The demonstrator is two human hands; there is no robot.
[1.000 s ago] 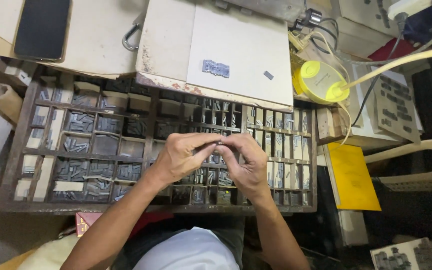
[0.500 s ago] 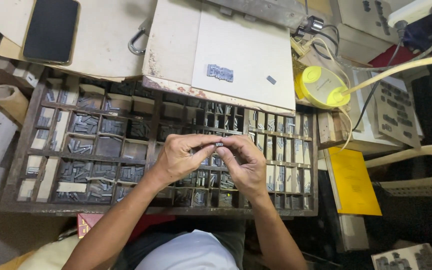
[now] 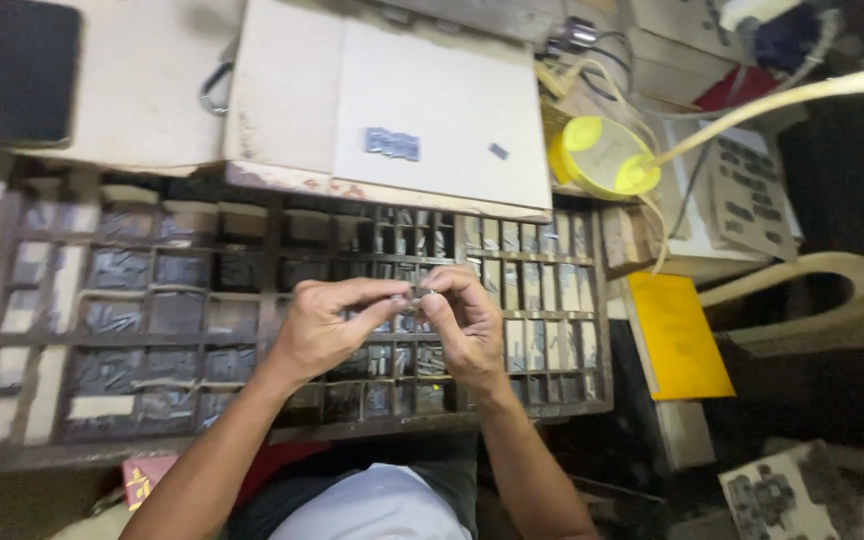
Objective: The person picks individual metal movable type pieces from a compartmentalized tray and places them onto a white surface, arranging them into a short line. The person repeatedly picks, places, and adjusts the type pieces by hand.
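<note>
- Left hand (image 3: 327,325) and right hand (image 3: 462,320) pinch a small metal piece (image 3: 420,294) together at centre frame – fingertips closed on it.
- Since a second ago both stayed over the compartment tray (image 3: 132,290) (barely shifted) – fiddling continues.

- The left hand (image 3: 327,328) is raised near the middle of the scene, back of the hand towards the camera, knuckles bent.
- Its thumb and forefinger stretch to the right and pinch together at their tips.
- The right hand (image 3: 467,325) sits just right of it, fingers (image 3: 439,300) curled inward to the left, tips meeting those of the left hand.
- The fingertips of both hands touch at one spot, closed on something small and dark, too small to tell.
- The bare left forearm runs from the near left edge up to the wrist.
- The bare right forearm comes up from the near edge, slanting slightly left.
</note>
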